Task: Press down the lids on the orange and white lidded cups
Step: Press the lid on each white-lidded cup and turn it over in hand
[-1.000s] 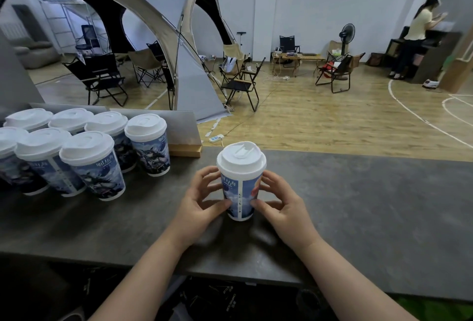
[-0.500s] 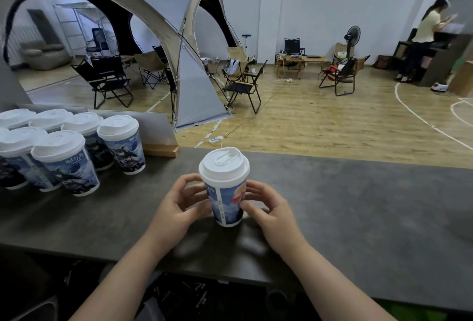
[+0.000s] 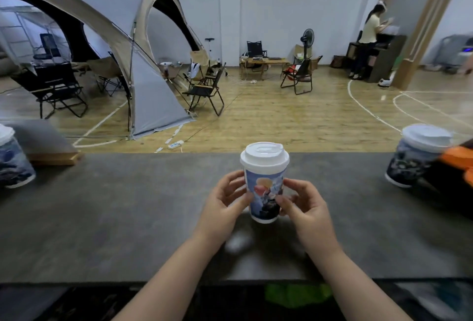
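You get soft, even indoor light; edges bow from the wide lens, and the right-edge cup (image 3: 412, 162) is blurred.

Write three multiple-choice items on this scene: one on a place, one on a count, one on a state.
1. Relative to the left-edge cup and the right-edge cup, the blue printed paper cup with the white plastic lid is:
A. between them
B. left of both
C. right of both

2. How many white-lidded cups show?
A. One
B. Three
C. Six

3. How do the left hand and right hand meet the blue printed paper cup?
A. One presses its lid
B. Neither touches it
C. Both hold its sides

Key:
1 A: one cup flanks it at each frame edge.
2 B: those two plus the held one.
3 C: fingers curl round its wall, and nothing touches the lid.
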{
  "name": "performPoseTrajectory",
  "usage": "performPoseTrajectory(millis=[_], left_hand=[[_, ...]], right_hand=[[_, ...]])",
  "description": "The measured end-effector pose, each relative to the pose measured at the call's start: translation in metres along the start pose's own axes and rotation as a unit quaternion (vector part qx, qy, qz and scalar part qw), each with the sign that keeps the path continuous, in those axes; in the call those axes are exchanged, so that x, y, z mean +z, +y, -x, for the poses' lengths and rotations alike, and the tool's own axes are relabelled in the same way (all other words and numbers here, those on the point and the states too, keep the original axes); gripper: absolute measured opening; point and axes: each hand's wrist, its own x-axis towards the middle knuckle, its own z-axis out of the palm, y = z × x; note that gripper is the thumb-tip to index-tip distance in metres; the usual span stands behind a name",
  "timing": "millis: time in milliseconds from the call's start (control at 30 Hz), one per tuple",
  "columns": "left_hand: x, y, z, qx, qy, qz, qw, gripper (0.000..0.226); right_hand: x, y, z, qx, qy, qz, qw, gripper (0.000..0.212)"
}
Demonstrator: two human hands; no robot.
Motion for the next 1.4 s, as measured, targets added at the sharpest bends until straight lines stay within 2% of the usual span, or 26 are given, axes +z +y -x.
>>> performPoseTrajectory(millis=[133, 233, 333, 433, 533, 767, 967, 1100, 1267, 1400], left_hand=[[0.094, -0.020, -0.013, -0.008, -0.077, -0.053, 0.996, 0.054], [0.167, -0.033, -0.021, -0.001, -0.121, -0.077, 0.990, 0.061], [0.222, -0.044, -0.029, -0.004, -0.154, -0.060, 0.986, 0.067], [0.275, -0.052, -0.036, 0.000, -0.181, -0.055, 0.982, 0.064], [0.312, -0.059, -0.042, 0.000, -0.176, -0.052, 0.983, 0.065], [0.335, -0.072, -0.048, 0.023, -0.150, -0.095, 0.984, 0.069], [0.336, -0.081, -0.052, 0.066, -0.126, -0.163, 0.976, 0.069], [0.337, -0.085, -0.052, 0.024, -0.118, -0.135, 0.984, 0.073], [0.336, -0.085, -0.051, 0.026, -0.115, -0.131, 0.984, 0.049], [0.336, -0.085, -0.051, 0.022, -0.117, -0.118, 0.986, 0.045]], right_hand=[[-0.091, -0.007, 0.002, 0.000, 0.053, 0.038, 0.998, 0.053], [-0.158, -0.017, 0.009, -0.011, 0.085, 0.096, 0.992, 0.057], [-0.208, -0.025, 0.015, -0.018, 0.114, 0.141, 0.983, 0.063], [-0.252, -0.027, 0.018, -0.022, 0.154, 0.144, 0.977, 0.065], [-0.281, -0.025, 0.013, -0.029, 0.178, 0.143, 0.973, 0.062], [-0.297, -0.004, -0.006, -0.030, 0.224, 0.185, 0.957, 0.067], [-0.298, 0.004, -0.006, -0.031, 0.226, 0.214, 0.950, 0.066], [-0.299, 0.006, -0.006, -0.027, 0.234, 0.220, 0.947, 0.067], [-0.299, 0.008, -0.005, -0.028, 0.240, 0.253, 0.937, 0.063], [-0.299, 0.007, -0.003, -0.027, 0.247, 0.276, 0.929, 0.056]])
